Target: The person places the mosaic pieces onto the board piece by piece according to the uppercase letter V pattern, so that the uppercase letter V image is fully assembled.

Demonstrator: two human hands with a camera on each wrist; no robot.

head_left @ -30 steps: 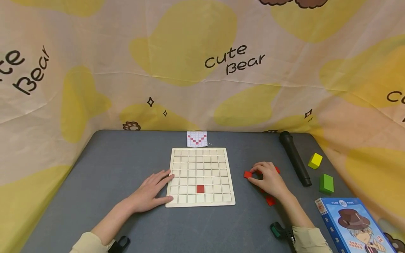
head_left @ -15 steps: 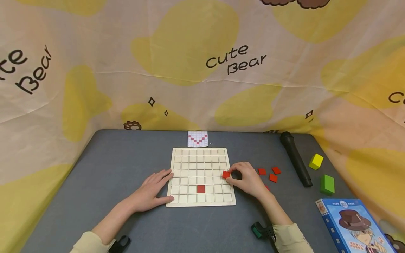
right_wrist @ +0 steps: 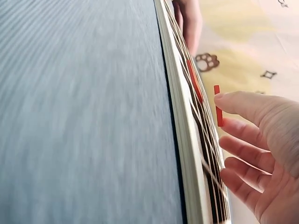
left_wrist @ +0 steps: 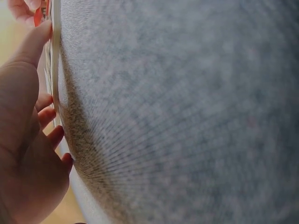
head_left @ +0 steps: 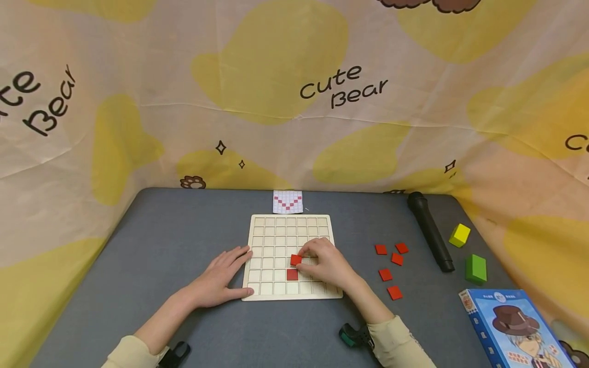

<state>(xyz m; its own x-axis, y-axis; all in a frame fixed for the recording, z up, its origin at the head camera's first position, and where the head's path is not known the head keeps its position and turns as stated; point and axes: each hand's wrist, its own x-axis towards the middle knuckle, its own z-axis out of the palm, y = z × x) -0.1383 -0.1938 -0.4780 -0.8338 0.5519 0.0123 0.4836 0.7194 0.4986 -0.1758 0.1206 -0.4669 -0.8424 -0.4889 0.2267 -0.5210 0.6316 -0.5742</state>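
A pale grid board (head_left: 267, 296) lies in the middle of the grey table. My left hand (head_left: 220, 282) rests along its left edge, fingers spread and nearly straight; in the left wrist view the thumb (left_wrist: 35, 44) touches the rim. Between thumb and fingertip my right hand (head_left: 327, 263) pinches a red square tile (head_left: 296, 260). That tile is held just above the board in the right wrist view, its thin edge showing. One other red tile (head_left: 292, 275) sits in a cell, just nearer than the held one.
Several loose red tiles (head_left: 385, 275) lie right of the board. Farther right are a black microphone (head_left: 430, 231), a yellow block (head_left: 459, 235), a green block (head_left: 476, 269) and a blue box (head_left: 520, 327). A small pattern card (head_left: 288, 202) lies behind the board.
My right hand has carried the red tile leftward, from the loose tiles across the board's right edge to its middle. The left hand has stayed in place.
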